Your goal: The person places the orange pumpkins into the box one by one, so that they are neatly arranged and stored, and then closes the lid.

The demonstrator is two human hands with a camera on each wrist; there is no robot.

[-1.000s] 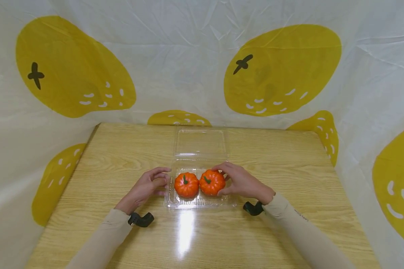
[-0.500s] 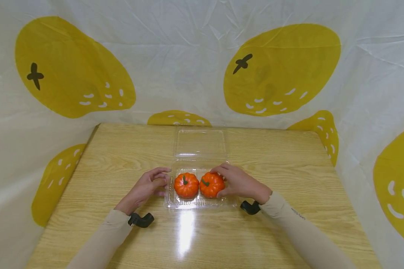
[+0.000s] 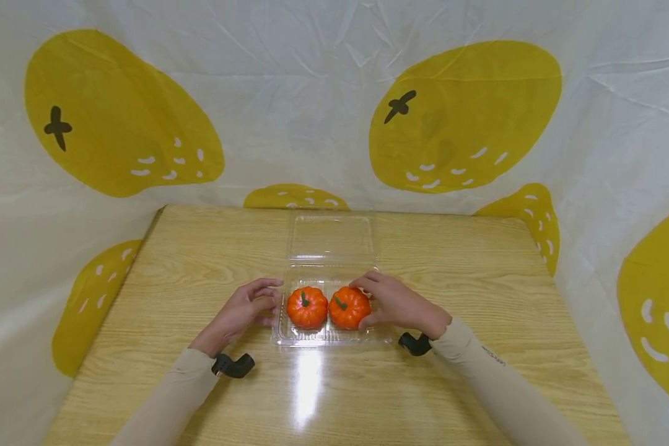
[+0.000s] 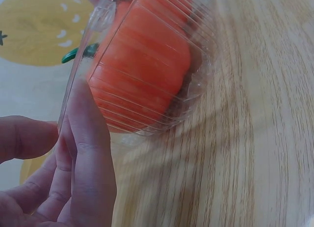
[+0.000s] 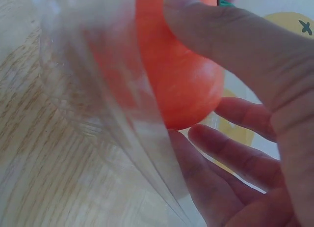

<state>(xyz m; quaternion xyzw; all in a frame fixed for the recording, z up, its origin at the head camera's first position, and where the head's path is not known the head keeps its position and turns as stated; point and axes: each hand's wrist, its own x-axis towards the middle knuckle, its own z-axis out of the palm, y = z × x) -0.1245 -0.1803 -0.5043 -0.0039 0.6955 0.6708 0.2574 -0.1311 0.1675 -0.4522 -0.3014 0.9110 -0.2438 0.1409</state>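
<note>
Two orange toy pumpkins with green stems sit side by side in the base of a clear plastic clamshell container (image 3: 308, 341). My left hand (image 3: 240, 314) is at the container's left side; in the left wrist view its thumb and fingers pinch the clear rim (image 4: 73, 84), just beside the left pumpkin (image 3: 307, 314). With thumb and fingertips, my right hand (image 3: 401, 303) holds the right pumpkin (image 3: 348, 314) from its right side. The right wrist view shows the thumb (image 5: 201, 28) on its orange surface, with the container wall partly in front of the pumpkin.
The container's clear lid (image 3: 331, 238) lies folded back on the far part of the wooden table (image 3: 451, 248). Behind the table hangs a white cloth (image 3: 295, 111) printed with yellow fruit shapes. Dark wrist-worn devices (image 3: 234, 365) sit at both cuffs.
My right hand has shifted slightly left, and the right pumpkin has turned a little, its stem now pointing more to the left. The left hand has stayed in place.
</note>
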